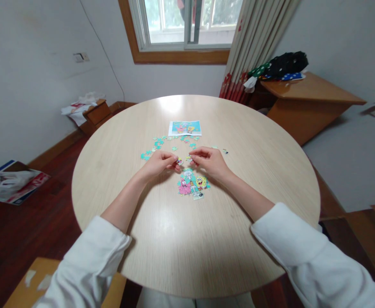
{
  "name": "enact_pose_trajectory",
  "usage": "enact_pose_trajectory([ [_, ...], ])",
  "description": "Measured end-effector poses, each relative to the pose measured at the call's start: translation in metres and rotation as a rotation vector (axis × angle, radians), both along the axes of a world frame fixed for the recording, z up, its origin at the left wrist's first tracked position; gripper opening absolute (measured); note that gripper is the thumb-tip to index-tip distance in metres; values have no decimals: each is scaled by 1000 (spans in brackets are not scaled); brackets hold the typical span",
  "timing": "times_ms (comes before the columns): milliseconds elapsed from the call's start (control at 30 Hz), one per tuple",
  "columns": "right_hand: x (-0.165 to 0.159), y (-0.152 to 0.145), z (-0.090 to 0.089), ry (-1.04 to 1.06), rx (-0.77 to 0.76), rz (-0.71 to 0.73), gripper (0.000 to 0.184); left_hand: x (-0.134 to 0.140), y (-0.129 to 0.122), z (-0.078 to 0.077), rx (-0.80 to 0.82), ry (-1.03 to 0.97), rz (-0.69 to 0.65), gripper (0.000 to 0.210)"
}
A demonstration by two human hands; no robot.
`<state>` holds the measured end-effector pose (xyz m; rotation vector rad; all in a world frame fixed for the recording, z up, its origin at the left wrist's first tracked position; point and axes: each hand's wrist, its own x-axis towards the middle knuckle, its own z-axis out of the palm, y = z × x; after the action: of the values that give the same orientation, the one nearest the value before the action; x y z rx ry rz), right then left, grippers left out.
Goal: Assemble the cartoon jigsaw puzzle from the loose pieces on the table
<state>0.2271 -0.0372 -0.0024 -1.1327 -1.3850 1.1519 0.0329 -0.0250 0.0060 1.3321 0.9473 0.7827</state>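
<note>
Between the fingertips of my left hand (165, 163) is a small multicoloured jigsaw piece (180, 161). My right hand (209, 160) pinches a second jigsaw piece (188, 158), pale with some yellow, a short gap away from the first. Both hands are held over the table, just beyond a partly joined puzzle (192, 185) with a pink, a pale and a yellow cartoon figure. Loose turquoise pieces (158, 143) lie scattered past my hands. Behind them rests a printed reference picture (184, 128) with a pink and a yellow figure.
The round wooden table (136, 239) fills the middle of the view. A few loose pieces (225, 151) lie right of my right hand. A wooden desk (309, 92) with dark cloth stands at the back right, and a cardboard box (33, 282) is at the lower left.
</note>
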Motion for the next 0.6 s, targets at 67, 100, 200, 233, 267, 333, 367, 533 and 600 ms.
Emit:
enact_pose_trajectory([
  [67,-1,0,-1,10,-7,8,17,0,0,0,0,4,-8,27],
  [100,-1,0,-1,15,-12,9,19,0,0,0,1,6,-10,27],
  [200,-2,-2,-1,12,-28,12,25,1,-2,2,4,25,-14,28],
  [233,-2,-2,0,12,-26,12,27,2,-2,2,5,30,-14,28],
  [267,-2,-3,0,14,-22,16,29,3,-3,3,3,33,-16,28],
  [333,-3,-4,1,24,-11,23,31,4,-4,5,-1,33,-19,28],
  [367,-3,-4,1,30,-8,27,31,4,-4,5,-3,32,-20,28],
  [533,-4,-6,2,57,-3,35,25,5,-5,5,-13,21,-10,26],
  [600,-4,-6,2,48,1,20,21,6,-5,5,-16,20,-5,26],
])
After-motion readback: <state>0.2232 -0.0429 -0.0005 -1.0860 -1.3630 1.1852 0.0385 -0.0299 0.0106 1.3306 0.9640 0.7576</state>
